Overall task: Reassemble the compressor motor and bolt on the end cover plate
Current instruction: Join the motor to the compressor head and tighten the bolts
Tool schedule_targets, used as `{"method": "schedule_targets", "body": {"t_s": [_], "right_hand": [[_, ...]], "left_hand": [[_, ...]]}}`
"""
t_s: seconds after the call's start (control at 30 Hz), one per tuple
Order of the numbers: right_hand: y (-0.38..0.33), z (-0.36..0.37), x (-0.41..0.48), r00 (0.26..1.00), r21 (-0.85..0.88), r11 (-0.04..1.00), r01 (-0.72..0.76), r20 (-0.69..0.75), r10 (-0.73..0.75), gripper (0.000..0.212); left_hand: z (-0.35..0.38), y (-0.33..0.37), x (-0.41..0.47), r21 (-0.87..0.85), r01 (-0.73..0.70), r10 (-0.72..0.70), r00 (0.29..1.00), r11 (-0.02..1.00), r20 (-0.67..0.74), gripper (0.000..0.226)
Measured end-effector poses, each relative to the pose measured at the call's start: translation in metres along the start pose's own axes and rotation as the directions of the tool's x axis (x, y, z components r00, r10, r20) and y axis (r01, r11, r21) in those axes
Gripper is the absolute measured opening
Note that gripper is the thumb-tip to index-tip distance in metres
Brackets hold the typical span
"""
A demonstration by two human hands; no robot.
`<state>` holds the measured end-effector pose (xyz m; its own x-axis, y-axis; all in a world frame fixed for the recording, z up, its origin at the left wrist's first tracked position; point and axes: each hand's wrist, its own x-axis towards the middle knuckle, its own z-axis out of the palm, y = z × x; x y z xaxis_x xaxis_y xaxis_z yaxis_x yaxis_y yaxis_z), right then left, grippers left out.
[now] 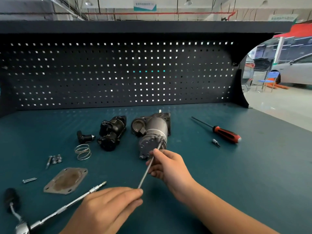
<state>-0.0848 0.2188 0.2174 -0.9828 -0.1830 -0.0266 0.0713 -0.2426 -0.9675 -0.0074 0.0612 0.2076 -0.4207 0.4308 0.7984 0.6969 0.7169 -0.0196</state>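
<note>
Presently, the long through-bolt [144, 176], thin, stiff and probably light and slippery, is pinched mid-shaft by the right hand [168, 168] and at its near end by the left hand [108, 208], its tip set against the likely heavy compressor motor [155, 132] at frame centre.

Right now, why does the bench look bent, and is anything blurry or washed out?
Head view: the wide-angle lens bows the pegboard and bench top; light glows through the pegboard's holes; the hall at right looks washed out; the compressor motor and long bolt are sharp, the corners softer.
</note>
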Motion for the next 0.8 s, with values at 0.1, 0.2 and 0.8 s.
{"method": "schedule_targets", "body": {"t_s": [0.1, 0.2, 0.8], "right_hand": [[0.000, -0.003, 0.001, 1.000, 0.010, 1.000, -0.003, 0.023, 0.003, 0.021], [0.000, -0.004, 0.002, 0.999, 0.011, 1.000, 0.008, 0.034, -0.008, 0.022], [-0.002, -0.010, 0.013, 0.999, -0.004, 1.000, -0.008, -0.036, 0.008, 0.025]], "left_hand": [[0.008, -0.003, -0.003, -0.024, -0.009, 0.010, 0.999, 1.000, 0.037, 0.030], [0.009, -0.003, -0.002, -0.019, -0.024, 0.025, 0.998, 1.000, 0.055, 0.041], [0.014, 0.003, 0.015, -0.377, 0.292, -0.243, 0.955, 0.879, 0.172, 0.022]]}}
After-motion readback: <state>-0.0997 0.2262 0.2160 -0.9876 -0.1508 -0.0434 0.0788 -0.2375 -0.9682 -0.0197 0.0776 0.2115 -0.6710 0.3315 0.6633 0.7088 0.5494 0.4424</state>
